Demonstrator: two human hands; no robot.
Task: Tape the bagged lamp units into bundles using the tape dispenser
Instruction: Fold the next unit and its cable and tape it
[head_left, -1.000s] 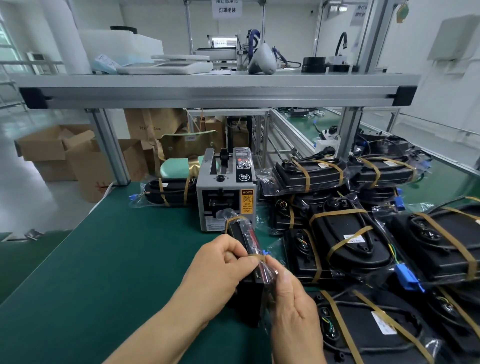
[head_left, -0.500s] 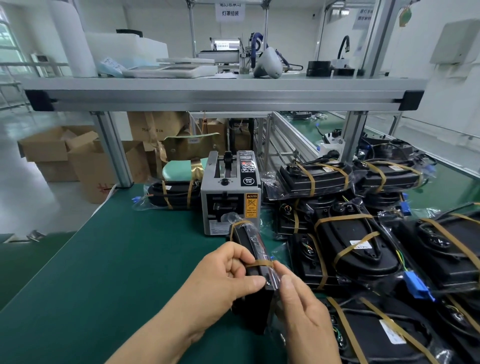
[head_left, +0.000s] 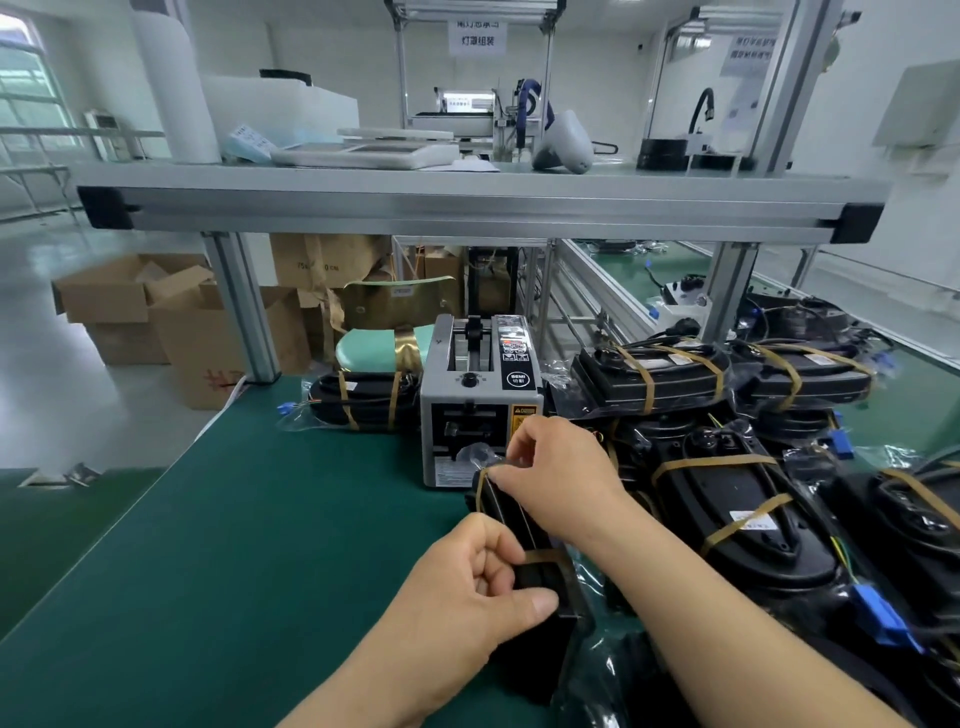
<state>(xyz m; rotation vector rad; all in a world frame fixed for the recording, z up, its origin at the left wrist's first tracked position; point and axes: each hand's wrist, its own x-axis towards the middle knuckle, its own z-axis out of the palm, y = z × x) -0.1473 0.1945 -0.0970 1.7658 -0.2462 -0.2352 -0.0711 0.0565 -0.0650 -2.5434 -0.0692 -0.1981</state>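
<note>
A black bagged lamp unit (head_left: 540, 629) stands on edge on the green mat in front of the grey tape dispenser (head_left: 480, 405). My left hand (head_left: 467, 597) grips its near end, thumb pressed beside a brown tape band (head_left: 548, 556). My right hand (head_left: 556, 473) has reached forward to the unit's far end, just below the dispenser's outlet, and its fingertips pinch a brown tape strip (head_left: 485, 475) at the unit's top corner.
Several taped bundles of black lamp units (head_left: 727, 499) are piled to the right. One more bundle (head_left: 363, 400) lies left of the dispenser. An aluminium shelf (head_left: 467, 208) spans overhead on posts. Cardboard boxes (head_left: 156, 312) stand beyond the bench's left edge.
My right hand left the near tape band and moved forward to the unit's far end by the dispenser. My left hand kept hold of the near end. The view tilted down and closer.
</note>
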